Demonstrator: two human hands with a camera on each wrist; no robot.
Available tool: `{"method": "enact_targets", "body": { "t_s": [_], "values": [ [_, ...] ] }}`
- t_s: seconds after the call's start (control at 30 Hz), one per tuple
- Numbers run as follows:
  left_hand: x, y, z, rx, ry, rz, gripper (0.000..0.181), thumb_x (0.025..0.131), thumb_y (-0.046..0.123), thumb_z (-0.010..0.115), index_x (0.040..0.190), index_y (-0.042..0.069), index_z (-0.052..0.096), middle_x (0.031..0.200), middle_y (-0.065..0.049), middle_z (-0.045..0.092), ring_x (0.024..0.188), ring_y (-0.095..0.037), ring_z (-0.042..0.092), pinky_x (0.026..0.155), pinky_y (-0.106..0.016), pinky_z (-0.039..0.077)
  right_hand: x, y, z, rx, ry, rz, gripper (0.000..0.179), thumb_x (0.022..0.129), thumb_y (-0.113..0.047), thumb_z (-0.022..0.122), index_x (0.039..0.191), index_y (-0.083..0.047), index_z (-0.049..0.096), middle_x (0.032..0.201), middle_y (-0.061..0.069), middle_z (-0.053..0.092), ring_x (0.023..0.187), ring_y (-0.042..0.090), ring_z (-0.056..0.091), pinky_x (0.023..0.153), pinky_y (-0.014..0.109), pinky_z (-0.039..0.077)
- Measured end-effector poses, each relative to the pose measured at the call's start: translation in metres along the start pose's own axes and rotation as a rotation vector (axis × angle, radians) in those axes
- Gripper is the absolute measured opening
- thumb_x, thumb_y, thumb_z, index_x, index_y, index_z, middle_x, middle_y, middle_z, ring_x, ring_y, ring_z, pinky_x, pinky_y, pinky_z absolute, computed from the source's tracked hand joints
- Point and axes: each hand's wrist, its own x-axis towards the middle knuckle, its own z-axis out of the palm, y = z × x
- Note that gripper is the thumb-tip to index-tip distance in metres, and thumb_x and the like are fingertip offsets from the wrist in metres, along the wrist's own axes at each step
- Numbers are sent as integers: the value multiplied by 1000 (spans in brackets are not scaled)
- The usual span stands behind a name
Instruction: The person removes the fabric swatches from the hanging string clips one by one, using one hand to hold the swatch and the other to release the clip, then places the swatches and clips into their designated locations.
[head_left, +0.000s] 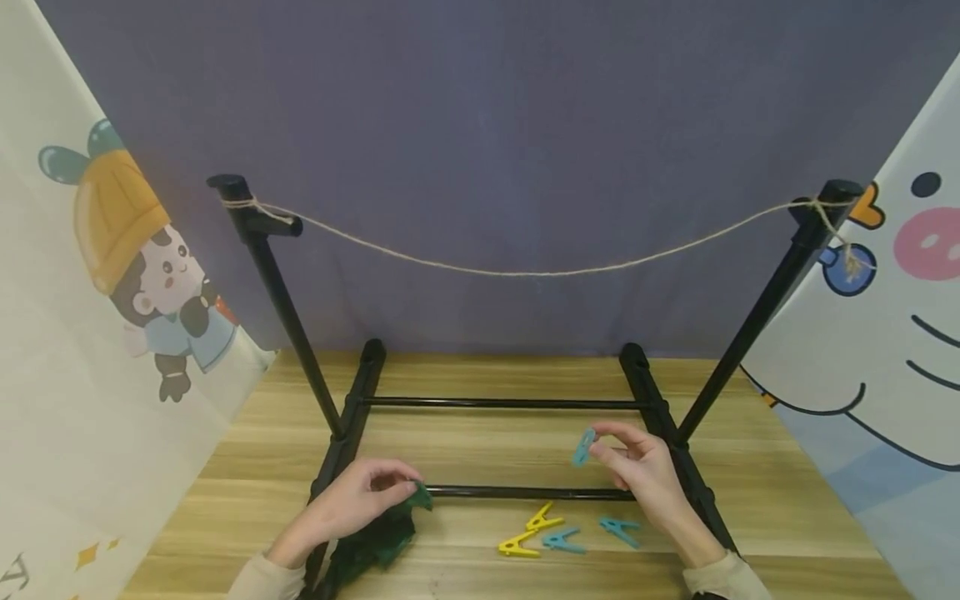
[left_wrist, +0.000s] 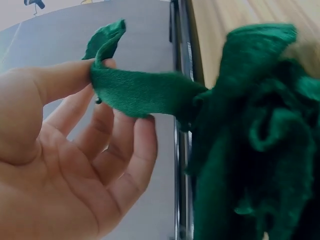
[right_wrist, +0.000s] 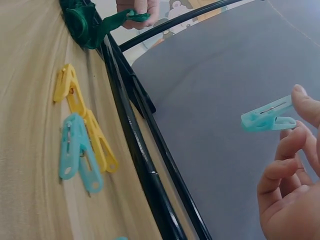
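Between thumb and fingertips, my left hand (head_left: 367, 496) pinches one end of a dark green cloth (head_left: 378, 542). In the left wrist view a narrow strip of this cloth (left_wrist: 145, 90) stretches from the fingers to a crumpled bunch at the right. My right hand (head_left: 637, 467) holds a light blue clothespin (head_left: 583, 447) in the air by its handle end, as the right wrist view of the clothespin (right_wrist: 267, 115) shows. Below it on the table lie two yellow clothespins (head_left: 519, 545) and two more blue clothespins (head_left: 564, 540).
A black pipe frame (head_left: 513, 403) stands on the wooden table (head_left: 465, 550), with two tilted uprights. A thin twine (head_left: 525, 273) sags between the upright tops. Behind is a grey-blue cloth backdrop (head_left: 480, 150); printed cartoon panels (head_left: 112, 350) flank both sides.
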Motion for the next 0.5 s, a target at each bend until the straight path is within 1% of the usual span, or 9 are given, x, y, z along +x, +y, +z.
{"method": "enact_targets", "body": {
  "t_s": [0.07, 0.17, 0.2, 0.27, 0.3, 0.4, 0.5],
  "values": [
    [-1, -3, 1, 16, -26, 2, 26, 110, 24, 61, 124, 9, 76, 124, -7, 76, 106, -6, 68, 86, -25, 56, -1, 2, 1, 2, 1, 8, 24, 99, 2, 71, 121, -6, 75, 105, -13, 77, 56, 4, 53, 44, 33, 34],
    [-1, -7, 2, 46, -50, -16, 24, 110, 27, 62, 122, 14, 78, 124, -2, 77, 108, -7, 69, 88, -25, 56, -1, 6, 2, 16, -9, 7, 24, 99, 3, 70, 120, -7, 75, 102, -13, 77, 53, 4, 49, 45, 32, 35],
    [-1, -8, 3, 56, -55, -22, 24, 109, 28, 62, 121, 15, 78, 122, 0, 77, 107, -7, 70, 87, -25, 56, -1, 7, 2, 20, -18, 5, 24, 99, 3, 70, 119, -10, 76, 101, -13, 77, 52, 4, 47, 45, 32, 35],
    [-1, -9, 4, 74, -65, -32, 23, 108, 28, 64, 119, 16, 79, 115, 4, 78, 99, -5, 69, 83, -25, 56, -2, 10, 2, 34, -46, 1, 26, 99, 4, 69, 118, -13, 76, 95, -14, 75, 49, 6, 43, 45, 31, 35],
    [-2, -10, 5, 85, -70, -36, 22, 108, 28, 64, 118, 16, 79, 111, 6, 77, 95, -3, 68, 80, -25, 56, -2, 11, 3, 40, -64, -3, 27, 99, 4, 68, 118, -15, 76, 95, -14, 74, 48, 8, 41, 45, 32, 35],
    [-3, -13, 6, 107, -91, -43, 20, 107, 26, 65, 115, 15, 80, 101, 9, 76, 83, -1, 64, 72, -23, 54, -2, 15, 3, 56, -111, -21, 30, 100, 5, 66, 118, -17, 76, 98, -15, 72, 48, 16, 36, 44, 35, 33],
    [-5, -15, 8, 130, -107, -62, 18, 107, 26, 66, 112, 17, 81, 94, 11, 74, 77, -1, 61, 68, -23, 51, -3, 18, 4, 76, -141, -35, 30, 101, 6, 64, 119, -15, 75, 105, -15, 72, 48, 22, 33, 43, 38, 30]
  ]
}}
